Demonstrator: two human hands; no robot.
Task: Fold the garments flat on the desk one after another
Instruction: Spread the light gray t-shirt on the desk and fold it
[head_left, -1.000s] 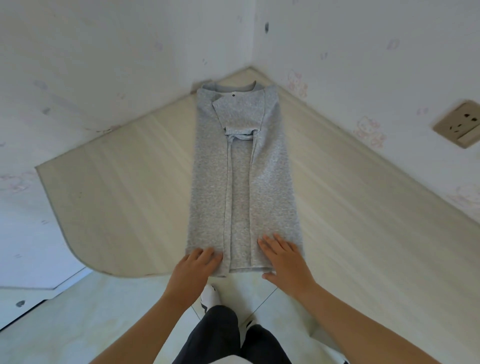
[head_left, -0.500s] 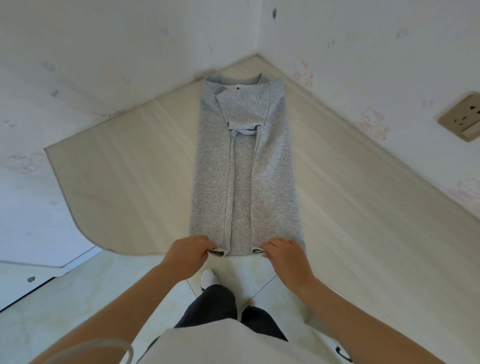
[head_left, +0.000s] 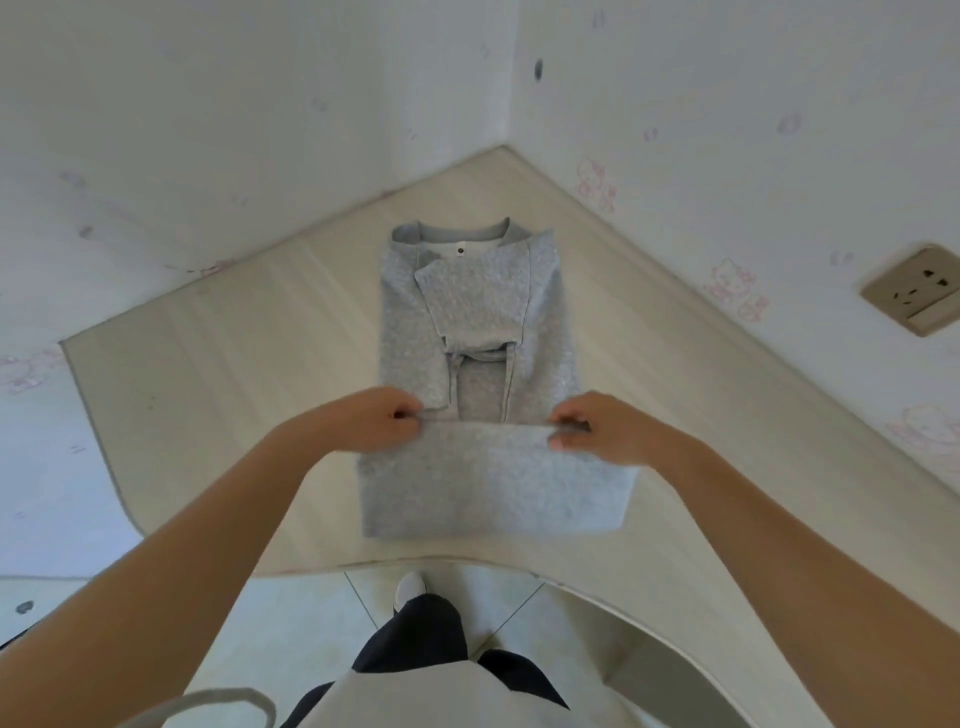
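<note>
A pale wood-grain counter (head_left: 249, 374) fills the corner where two white walls (head_left: 208, 130) meet at 12 o'clock. Faint pink cartoon prints (head_left: 735, 288) dot them; a beige socket (head_left: 919, 288) sits at 3 o'clock. Pale floor tiles (head_left: 322, 623) lie at 6 o'clock.

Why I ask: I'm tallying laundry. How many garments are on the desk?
1: a grey garment lies down the middle of the desk, its near end doubled over, hem pinched by the left hand and right hand. No other shows, though the arms hide some desk.

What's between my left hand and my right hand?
The lifted hem of the grey garment, pinched by left hand and right hand; head view.
</note>
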